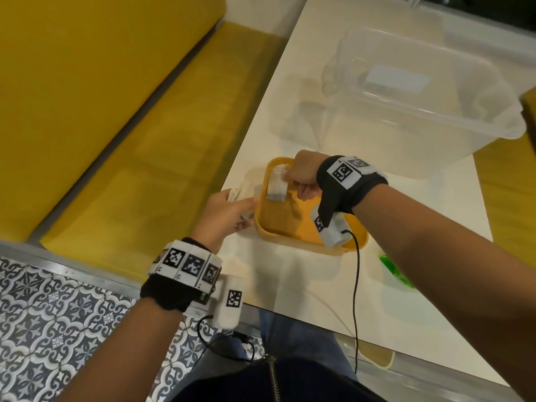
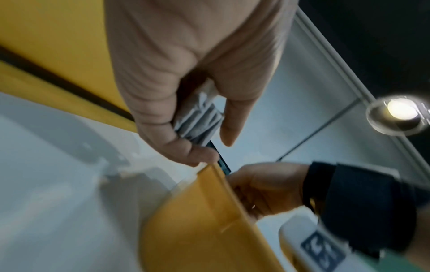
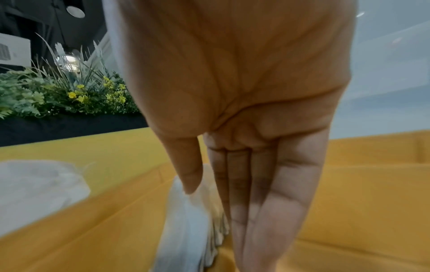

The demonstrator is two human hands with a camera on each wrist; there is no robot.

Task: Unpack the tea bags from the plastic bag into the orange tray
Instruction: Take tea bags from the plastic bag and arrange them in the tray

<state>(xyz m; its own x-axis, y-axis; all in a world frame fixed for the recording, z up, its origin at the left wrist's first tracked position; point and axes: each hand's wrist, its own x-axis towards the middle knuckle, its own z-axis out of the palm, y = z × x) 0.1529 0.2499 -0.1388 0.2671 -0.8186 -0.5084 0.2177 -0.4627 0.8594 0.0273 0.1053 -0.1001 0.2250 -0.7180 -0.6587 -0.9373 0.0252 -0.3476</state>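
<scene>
right hand (image 1: 303, 175) pinches a small stack of white paper tea bags (image 1: 277, 187) over the orange plastic tray (image 1: 290, 242); left hand (image 1: 224, 214) clutches the crumpled clear plastic bag (image 1: 242, 192). the bags look light, limp and tearable; best pinched flat at their edges.

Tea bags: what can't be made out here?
- Count in the right hand: the tea bags are a blurred stack in head and right wrist views.
- What the left hand grips: folded white material, blurred; bag or tea bags unclear.
- Orange tray floor: partly hidden by the right wrist.
</scene>
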